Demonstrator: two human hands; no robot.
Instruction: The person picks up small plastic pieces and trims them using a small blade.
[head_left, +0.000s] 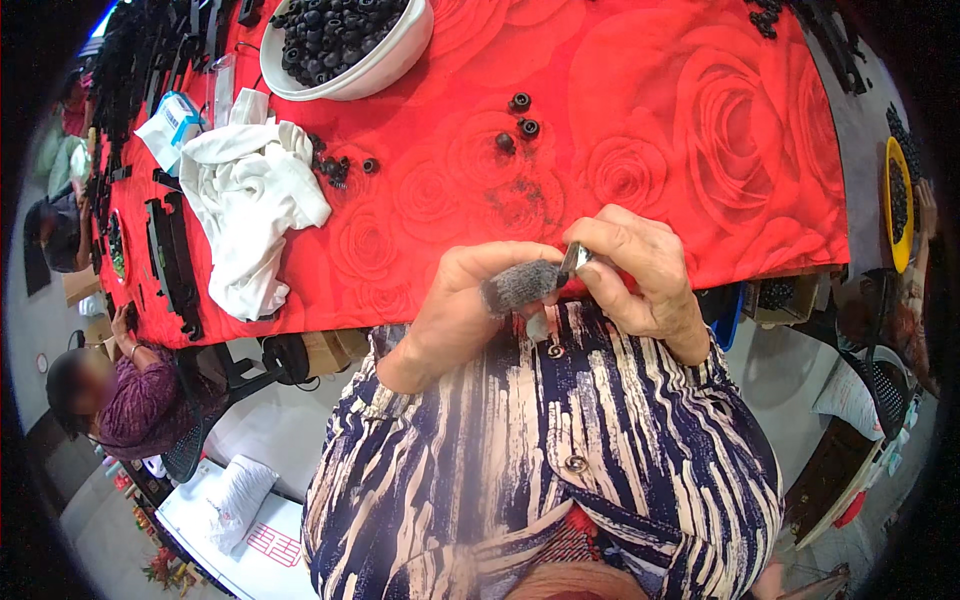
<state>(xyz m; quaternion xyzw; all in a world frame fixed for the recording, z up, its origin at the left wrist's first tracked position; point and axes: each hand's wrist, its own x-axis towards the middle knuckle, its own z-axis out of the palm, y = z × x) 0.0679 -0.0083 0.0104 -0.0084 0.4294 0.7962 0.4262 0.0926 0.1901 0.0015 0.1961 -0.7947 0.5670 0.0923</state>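
In front of my body, over the table's near edge, my two hands meet. My left hand (pixel 455 305) is closed, and a grey knitted finger sleeve (pixel 520 287) covers one of its digits. What it pinches is mostly hidden; a dark bit shows at the fingertips. Between the thumb and fingers of my right hand (pixel 640 272) is a small shiny metal blade (pixel 575 258), held against the left fingertips. Beyond the hands, a few small round black parts (pixel 529 128) with holes lie on the red rose-patterned tablecloth (pixel 630 60), near scattered dark shavings (pixel 525 200).
A white bowl (pixel 385 70) heaped with black parts stands at the far left. Nearer are a crumpled white cloth (pixel 245 200), more loose black parts (pixel 340 170) and long black pieces (pixel 172 260). A person in purple (pixel 150 400) sits at left; a yellow basin (pixel 898 205) is at right.
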